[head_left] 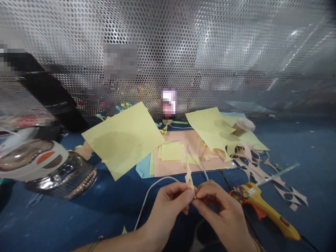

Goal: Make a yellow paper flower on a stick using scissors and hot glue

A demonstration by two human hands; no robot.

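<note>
Between the fingers (203, 196) is a thin strip of matt paper (189, 178). Right of the fingers, the glue gun (265, 213) is glossy yellow plastic; far ahead of them stands a perforated sheet of shiny metal (168, 45).

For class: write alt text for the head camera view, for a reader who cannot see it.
The left hand and right hand pinch a narrow paper strip over a blue work surface; a yellow hot glue gun lies to the right, yellow paper sheets ahead.

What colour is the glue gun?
The glue gun is yellow with orange, clearest in the head view.
</note>
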